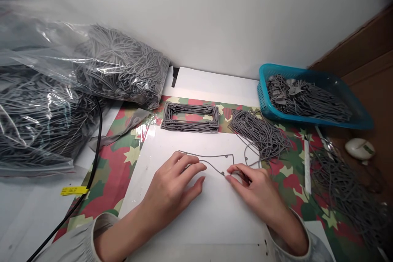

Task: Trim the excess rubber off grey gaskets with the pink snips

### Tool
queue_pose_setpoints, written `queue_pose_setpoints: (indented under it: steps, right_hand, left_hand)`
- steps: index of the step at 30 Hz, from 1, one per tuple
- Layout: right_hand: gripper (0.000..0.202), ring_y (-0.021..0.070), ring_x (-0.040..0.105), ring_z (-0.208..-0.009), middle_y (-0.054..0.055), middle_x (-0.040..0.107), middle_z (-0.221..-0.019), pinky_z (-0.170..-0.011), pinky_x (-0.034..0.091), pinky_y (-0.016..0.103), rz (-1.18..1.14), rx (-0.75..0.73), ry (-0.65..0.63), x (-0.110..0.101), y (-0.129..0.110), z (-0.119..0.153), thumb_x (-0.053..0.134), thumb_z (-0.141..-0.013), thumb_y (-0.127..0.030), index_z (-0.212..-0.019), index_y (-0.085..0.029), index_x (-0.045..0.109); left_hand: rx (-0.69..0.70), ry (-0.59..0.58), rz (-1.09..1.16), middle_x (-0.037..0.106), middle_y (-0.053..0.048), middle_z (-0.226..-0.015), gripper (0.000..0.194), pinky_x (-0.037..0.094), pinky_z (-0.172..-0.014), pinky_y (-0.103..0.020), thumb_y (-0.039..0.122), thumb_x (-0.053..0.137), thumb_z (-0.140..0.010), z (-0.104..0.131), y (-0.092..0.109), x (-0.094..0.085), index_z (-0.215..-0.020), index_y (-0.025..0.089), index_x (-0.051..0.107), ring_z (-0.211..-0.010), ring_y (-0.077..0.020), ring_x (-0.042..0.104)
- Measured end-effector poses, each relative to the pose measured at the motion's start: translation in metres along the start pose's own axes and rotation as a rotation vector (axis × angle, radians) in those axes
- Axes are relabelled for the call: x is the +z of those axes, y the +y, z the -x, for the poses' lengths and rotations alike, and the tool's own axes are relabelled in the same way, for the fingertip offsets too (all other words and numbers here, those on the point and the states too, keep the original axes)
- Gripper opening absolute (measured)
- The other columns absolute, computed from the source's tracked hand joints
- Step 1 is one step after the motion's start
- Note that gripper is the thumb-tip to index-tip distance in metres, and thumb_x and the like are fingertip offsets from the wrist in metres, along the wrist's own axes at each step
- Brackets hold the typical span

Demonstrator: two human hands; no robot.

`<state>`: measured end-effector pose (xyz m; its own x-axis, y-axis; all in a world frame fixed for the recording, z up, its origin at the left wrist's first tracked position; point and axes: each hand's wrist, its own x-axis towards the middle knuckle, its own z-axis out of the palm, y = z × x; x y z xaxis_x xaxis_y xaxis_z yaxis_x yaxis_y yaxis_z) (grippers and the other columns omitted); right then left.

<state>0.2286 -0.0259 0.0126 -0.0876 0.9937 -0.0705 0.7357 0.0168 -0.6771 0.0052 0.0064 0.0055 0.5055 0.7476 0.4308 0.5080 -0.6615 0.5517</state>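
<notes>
A thin grey rubber gasket (211,156), a loose rectangular loop with small round tabs, lies on the white sheet (196,217). Its near side bows inward. My right hand (254,186) pinches its near right corner between thumb and forefinger. Over the left end rests my left hand (173,182), fingers apart and thumb free, covering part of the loop. Just beyond, a neat rectangular stack of similar gaskets (190,126) sits on the camouflage-patterned cloth. To its right is a tangled pile of grey gaskets (260,135), with a loose loop trailing toward my right hand.
Clear plastic bags (123,69) full of grey rubber pieces fill the left. A blue basket (319,122) with bundled strands stands back right. Another grey tangle (344,192) and a white computer mouse (360,149) lie at right. A black cable (97,147) with a yellow tag runs along the left.
</notes>
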Motion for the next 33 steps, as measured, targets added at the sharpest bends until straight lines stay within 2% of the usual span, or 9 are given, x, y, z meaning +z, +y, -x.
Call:
queue_pose_setpoints:
  steps: [4,7,12,15,18,23,27,33]
  right_hand:
    - [0.012,0.0137,0.054,-0.05,-0.001,0.061,-0.059,-0.052,0.036,0.024,0.065,-0.014,-0.084,0.006,-0.002,0.003,0.053,-0.087,-0.022,-0.084,-0.019,0.064]
    - [0.017,0.0168,0.056,-0.052,0.002,0.064,-0.064,-0.053,0.033,0.026,0.109,-0.043,-0.12,0.01,-0.001,0.006,0.047,-0.083,-0.014,-0.087,-0.019,0.062]
    - [0.025,0.0151,0.047,-0.049,0.0,0.057,-0.06,-0.052,0.028,0.027,0.094,-0.109,-0.137,0.013,-0.002,0.009,0.041,-0.075,-0.003,-0.088,-0.018,0.057]
    - [0.02,0.0112,0.038,-0.048,-0.005,0.047,-0.058,-0.05,0.03,0.023,-0.005,-0.154,-0.164,0.014,-0.008,0.011,0.042,-0.08,-0.005,-0.089,-0.02,0.052]
    - [0.015,0.0091,0.032,-0.048,-0.007,0.038,-0.059,-0.047,0.029,0.02,-0.097,-0.185,-0.178,0.015,-0.016,0.014,0.042,-0.086,-0.009,-0.09,-0.021,0.05]
    - [0.008,0.0081,0.026,-0.046,-0.008,0.026,-0.057,-0.043,0.024,0.02,-0.297,-0.178,-0.106,0.015,-0.025,0.018,0.047,-0.092,-0.015,-0.09,-0.02,0.053]
    - [0.009,0.007,0.027,-0.044,-0.008,0.025,-0.056,-0.042,0.024,0.02,-0.352,-0.156,-0.051,0.015,-0.029,0.017,0.051,-0.093,-0.022,-0.086,-0.02,0.057]
    - [0.009,0.0065,0.03,-0.044,-0.009,0.027,-0.054,-0.043,0.028,0.018,-0.34,-0.148,-0.028,0.015,-0.031,0.016,0.056,-0.09,-0.023,-0.083,-0.02,0.061]
  left_hand:
    - [-0.004,-0.009,-0.003,0.062,-0.006,-0.092,0.02,0.049,-0.069,-0.031,0.007,0.056,-0.086,0.001,-0.001,0.001,-0.103,0.018,0.056,-0.083,-0.0187,0.054]
    - [-0.004,-0.023,-0.003,0.062,-0.006,-0.092,0.019,0.049,-0.07,-0.03,0.006,0.055,-0.087,0.002,-0.001,0.003,-0.103,0.017,0.056,-0.084,-0.0186,0.053]
    - [0.002,-0.055,0.001,0.063,-0.007,-0.095,0.018,0.048,-0.07,-0.03,0.008,0.053,-0.089,0.0,0.002,0.007,-0.104,0.017,0.058,-0.085,-0.0187,0.053]
    - [0.022,-0.071,0.017,0.064,-0.008,-0.097,0.017,0.048,-0.071,-0.032,0.014,0.055,-0.09,-0.001,0.005,0.008,-0.106,0.017,0.06,-0.087,-0.0203,0.053]
    - [0.029,-0.07,0.049,0.064,-0.006,-0.094,0.011,0.046,-0.07,-0.031,0.015,0.054,-0.091,-0.001,0.007,0.009,-0.098,0.019,0.062,-0.084,-0.0197,0.052]
    - [-0.041,-0.057,0.254,0.064,-0.004,-0.087,0.015,0.044,-0.07,-0.031,0.012,0.05,-0.093,0.001,0.011,0.008,-0.091,0.02,0.063,-0.08,-0.0176,0.05]
    - [-0.073,-0.043,0.387,0.064,-0.004,-0.082,0.018,0.044,-0.069,-0.03,0.01,0.049,-0.093,0.0,0.012,0.007,-0.088,0.019,0.063,-0.078,-0.0172,0.051]
    - [-0.149,-0.011,0.491,0.064,-0.003,-0.08,0.019,0.045,-0.069,-0.029,0.008,0.051,-0.091,-0.001,0.015,0.007,-0.09,0.02,0.067,-0.077,-0.0164,0.054]
